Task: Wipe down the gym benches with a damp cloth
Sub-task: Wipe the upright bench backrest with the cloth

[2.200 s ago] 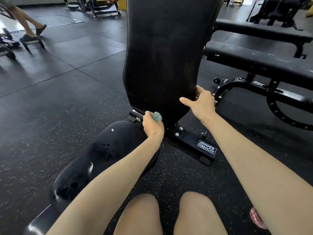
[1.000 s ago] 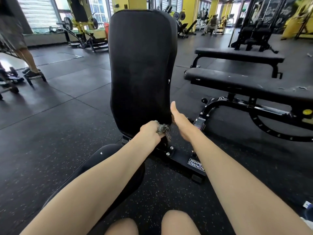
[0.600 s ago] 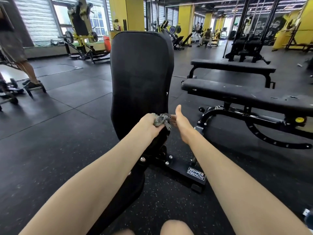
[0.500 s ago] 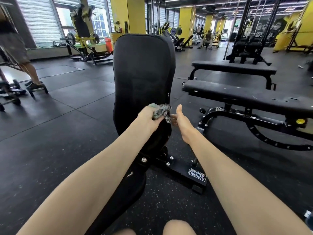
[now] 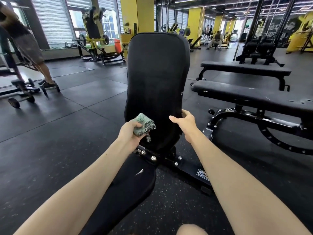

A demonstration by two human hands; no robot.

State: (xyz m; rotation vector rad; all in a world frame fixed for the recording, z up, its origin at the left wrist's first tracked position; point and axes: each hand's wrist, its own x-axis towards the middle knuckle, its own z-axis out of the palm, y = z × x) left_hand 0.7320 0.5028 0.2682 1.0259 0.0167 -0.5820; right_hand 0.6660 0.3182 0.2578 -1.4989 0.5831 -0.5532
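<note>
One cloth [image 5: 143, 125] bunched, right fingers [image 5: 185, 113] behind backrest [image 5: 155, 73]

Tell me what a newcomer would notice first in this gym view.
The tall black backrest pad stands upright dead centre. Just in front of its lower part, the left hand holds a bunched green cloth, while the right hand grips the pad's right edge. Bright yellow pillars stand out behind, and two flat benches lie to the right.
</note>
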